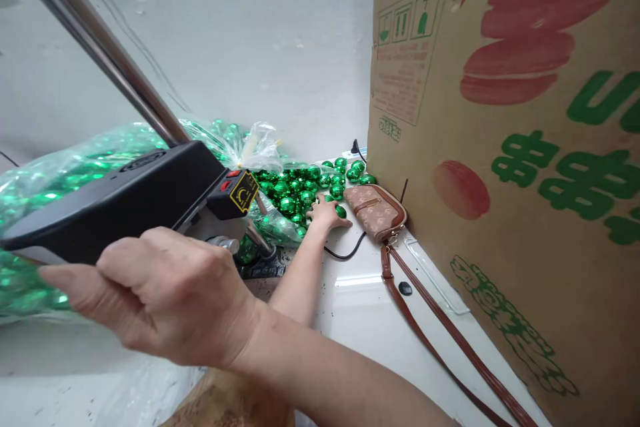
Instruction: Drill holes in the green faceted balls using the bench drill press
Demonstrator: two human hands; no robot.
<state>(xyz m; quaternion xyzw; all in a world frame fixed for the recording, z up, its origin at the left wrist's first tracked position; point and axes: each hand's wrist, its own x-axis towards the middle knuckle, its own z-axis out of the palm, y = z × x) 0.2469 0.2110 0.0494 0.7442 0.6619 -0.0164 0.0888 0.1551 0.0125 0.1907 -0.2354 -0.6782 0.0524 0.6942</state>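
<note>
My right hand (pixel 175 293) is closed at the near edge of a black machine (pixel 115 200) with a slanted metal tube (pixel 105 53) and red switches. Past it, under the right forearm, my left arm stretches forward. My left hand (pixel 326 213) is over shiny green balls (pixel 295 193), its fingers spread and thumb out to the right. One green ball (pixel 341 211) shows between finger and thumb; whether it is gripped cannot be seen. Many of the balls spill from the mouth of a clear plastic bag, and a few rest loose by the wall.
A large printed cardboard box (pixel 450 147) stands on the right. Beside it lies a brown patterned purse (pixel 375 210) with a long strap (pixel 425 333). A knotted clear bag (pixel 95 140) full of green balls is behind the machine. A black cable (pixel 345 257) curves across the white surface.
</note>
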